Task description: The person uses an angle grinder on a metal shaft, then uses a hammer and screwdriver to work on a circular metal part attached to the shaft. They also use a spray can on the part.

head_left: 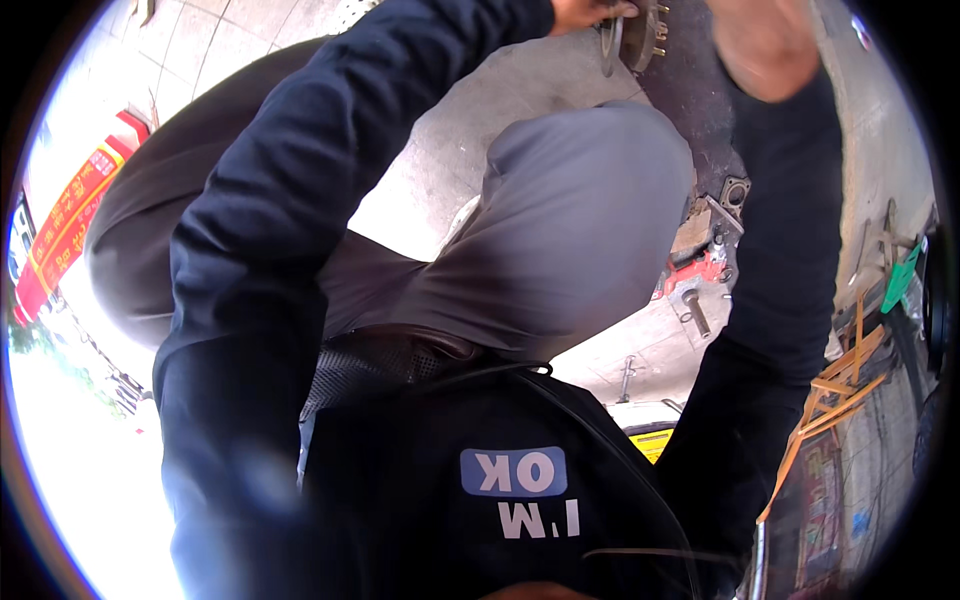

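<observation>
At the top edge, my left hand (585, 12) has its fingertips closed on the rim of a metal wheel hub (640, 38), a round disc-like part with several brass-coloured studs sticking out to the right. The top of this part is cut off by the picture's edge. To the right of it, my right hand (768, 50) is raised and smeared by motion. Its fingers lie beyond the upper edge, so what it holds, if anything, is hidden.
Beside my knee on the floor lie a red tool or part (698, 268), a metal bolt-like piece (696, 312) and a square metal flange (735, 192). Farther right are an orange wooden frame (835, 388) and a green object (903, 277). A red banner (70, 215) stands at left.
</observation>
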`<action>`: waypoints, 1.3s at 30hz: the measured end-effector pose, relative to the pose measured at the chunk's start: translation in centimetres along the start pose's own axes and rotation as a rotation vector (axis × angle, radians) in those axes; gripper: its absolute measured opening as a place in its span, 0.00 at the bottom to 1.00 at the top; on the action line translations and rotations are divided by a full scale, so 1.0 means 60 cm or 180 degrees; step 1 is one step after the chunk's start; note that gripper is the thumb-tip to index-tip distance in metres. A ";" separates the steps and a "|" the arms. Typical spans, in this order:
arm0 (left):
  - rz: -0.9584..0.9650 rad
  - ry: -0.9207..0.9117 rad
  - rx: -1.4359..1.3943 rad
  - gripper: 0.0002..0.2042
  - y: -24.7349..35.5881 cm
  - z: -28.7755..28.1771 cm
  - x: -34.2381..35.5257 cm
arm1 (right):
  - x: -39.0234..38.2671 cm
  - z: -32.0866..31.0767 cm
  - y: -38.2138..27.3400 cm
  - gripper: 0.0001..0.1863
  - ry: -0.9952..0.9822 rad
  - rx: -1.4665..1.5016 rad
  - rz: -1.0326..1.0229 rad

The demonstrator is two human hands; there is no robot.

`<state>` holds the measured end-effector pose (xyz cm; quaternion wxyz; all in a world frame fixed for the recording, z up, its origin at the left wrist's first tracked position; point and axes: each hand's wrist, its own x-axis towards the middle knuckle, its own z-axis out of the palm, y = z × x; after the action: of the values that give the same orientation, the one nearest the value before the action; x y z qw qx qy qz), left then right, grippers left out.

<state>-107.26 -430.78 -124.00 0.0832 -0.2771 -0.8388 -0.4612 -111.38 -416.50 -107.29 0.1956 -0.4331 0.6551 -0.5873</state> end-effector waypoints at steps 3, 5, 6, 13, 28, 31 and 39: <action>-0.1570 -0.1093 0.0428 0.23 0.069 -0.024 0.027 | 0.006 -0.016 0.006 0.17 -0.0765 -0.0081 -0.0492; 0.0152 0.0567 -0.1347 0.25 0.012 0.042 0.014 | 0.014 -0.015 0.028 0.16 -0.0994 0.0382 -0.0341; -0.0196 0.0838 -0.2507 0.26 -0.013 0.074 -0.003 | 0.021 -0.013 0.036 0.15 -0.1071 0.0781 -0.0156; -0.0112 0.0244 -0.0406 0.24 -0.004 -0.004 -0.005 | 0.029 0.016 0.041 0.17 -0.0754 0.0265 -0.0190; -0.0072 0.0409 -0.0207 0.22 -0.002 -0.020 -0.010 | 0.030 0.022 0.088 0.14 -0.0461 0.2598 0.0210; 0.0056 0.0423 -0.0266 0.22 -0.011 -0.008 0.001 | 0.034 -0.012 0.106 0.14 -0.0696 0.1149 -0.0083; 0.0347 0.0541 -0.0166 0.23 -0.015 -0.009 0.002 | 0.049 0.015 0.042 0.13 -0.0562 0.0801 0.0172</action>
<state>-107.94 -431.55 -124.31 0.1718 -0.2843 -0.8000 -0.4996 -113.20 -419.55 -109.14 0.3209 -0.4373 0.5681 -0.6189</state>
